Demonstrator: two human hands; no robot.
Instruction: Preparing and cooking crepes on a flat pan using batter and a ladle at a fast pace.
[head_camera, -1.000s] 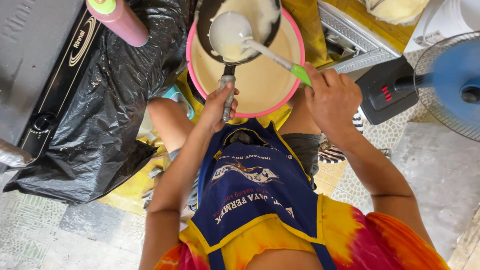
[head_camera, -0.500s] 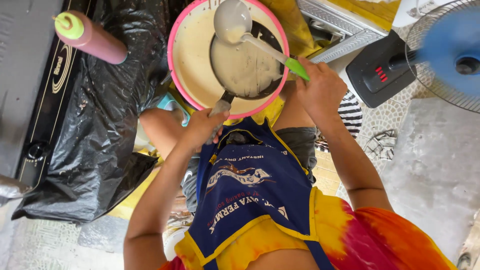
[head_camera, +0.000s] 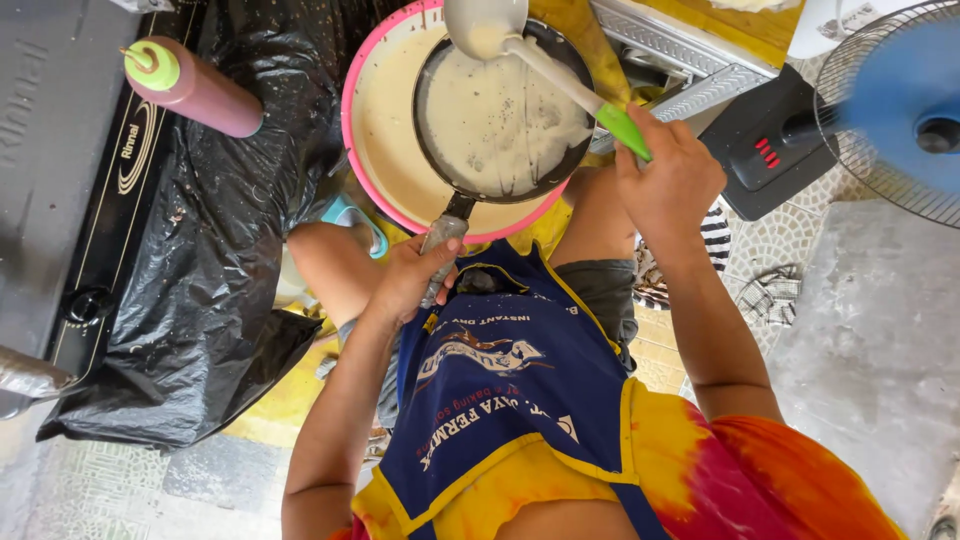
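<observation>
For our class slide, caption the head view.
Left hand holds a batter-coated pan over a pink basin; right hand lifts a ladle.

Left hand (head_camera: 412, 278), right hand (head_camera: 668, 185): closed grip

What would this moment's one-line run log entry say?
left hand: grips pan handle | right hand: holds ladle | pan: coated with batter, over pink basin
</observation>
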